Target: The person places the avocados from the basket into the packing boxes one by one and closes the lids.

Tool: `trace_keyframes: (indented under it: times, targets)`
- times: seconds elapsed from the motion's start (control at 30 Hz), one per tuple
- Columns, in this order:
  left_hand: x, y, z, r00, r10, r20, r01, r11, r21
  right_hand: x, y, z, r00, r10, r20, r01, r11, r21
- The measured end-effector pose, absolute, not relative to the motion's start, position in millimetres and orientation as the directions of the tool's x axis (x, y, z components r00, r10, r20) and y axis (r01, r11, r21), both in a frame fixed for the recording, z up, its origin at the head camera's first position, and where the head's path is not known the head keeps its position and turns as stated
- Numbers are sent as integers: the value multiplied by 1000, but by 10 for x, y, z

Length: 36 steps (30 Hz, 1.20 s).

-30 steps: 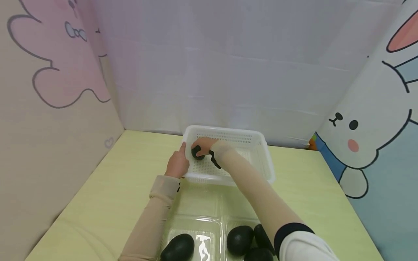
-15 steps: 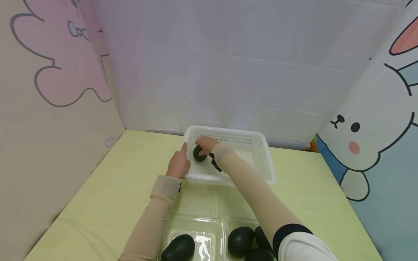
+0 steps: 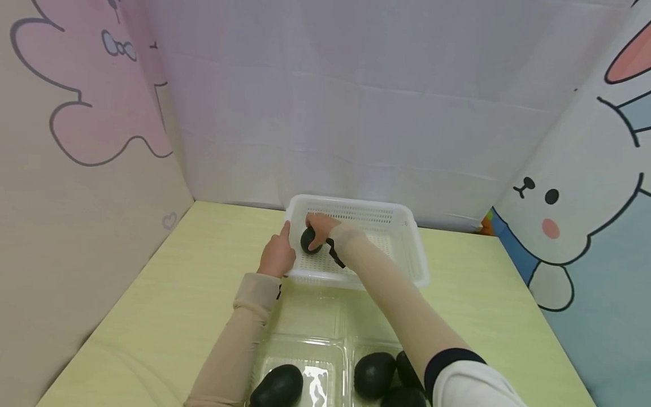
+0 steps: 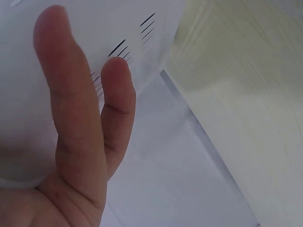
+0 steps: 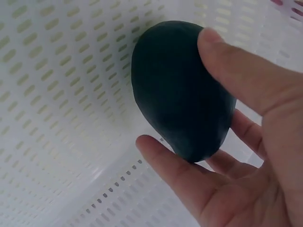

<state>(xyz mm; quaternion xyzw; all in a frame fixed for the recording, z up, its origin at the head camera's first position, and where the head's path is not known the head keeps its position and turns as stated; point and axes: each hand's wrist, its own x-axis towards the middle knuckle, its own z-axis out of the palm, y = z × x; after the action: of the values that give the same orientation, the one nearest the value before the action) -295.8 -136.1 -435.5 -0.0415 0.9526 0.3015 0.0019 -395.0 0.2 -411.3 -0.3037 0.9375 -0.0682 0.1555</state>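
Note:
Inside the white perforated plastic basket (image 3: 409, 251), a dark green avocado (image 3: 309, 241) lies near the left end. My right hand (image 3: 321, 227) holds this avocado from above. In the right wrist view, its thumb presses one side of the avocado (image 5: 175, 90) and the fingers (image 5: 165, 158) reach around the narrow end. My left hand (image 3: 277, 255) rests at the basket's left rim, index finger pointing along it. The left wrist view shows two extended fingers (image 4: 75, 109) beside the slotted basket wall (image 4: 147, 35).
In front of the basket sits a clear plastic tray (image 3: 305, 342) with compartments. One avocado (image 3: 277, 387) lies in its left compartment, and several more, including a rounder-looking avocado (image 3: 374, 375), fill the right one. Behind the pale yellow table (image 3: 473, 294) rises a white backdrop (image 3: 356, 113).
My right hand and the avocado have shifted slightly right within the basket. The fingers loosened a little half a second ago and now close around it again. The left hand stays in place.

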Motion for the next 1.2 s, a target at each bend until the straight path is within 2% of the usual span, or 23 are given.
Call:
trace_keyframes:
  times: [0.13, 0.37, 0.53, 0.8, 1.2]
  targets:
    - [-2946, -1358, -4341, -996, -80, -32, -84, 814, 574, -3951, 24, -4144, -758, -595, -268, -547, 803, -235]
    - [-2928, -1354, -4342, -997, -74, -18, -71, 822, 564, -3916, 70, -4138, -738, -606, -297, -579, 795, -181]
    - [-2937, -1360, -4347, -997, -74, -18, -72, 826, 560, -3904, 95, -4136, -735, -615, -285, -582, 788, -199]
    - [-2937, -1356, -4341, -997, -75, -19, -73, 821, 567, -3887, 109, -4124, -684, -670, -289, -639, 741, -206]
    - [-2943, -1367, -4328, -996, -79, -42, -88, 808, 583, -3827, 147, -4083, -640, -706, -302, -683, 704, -195]
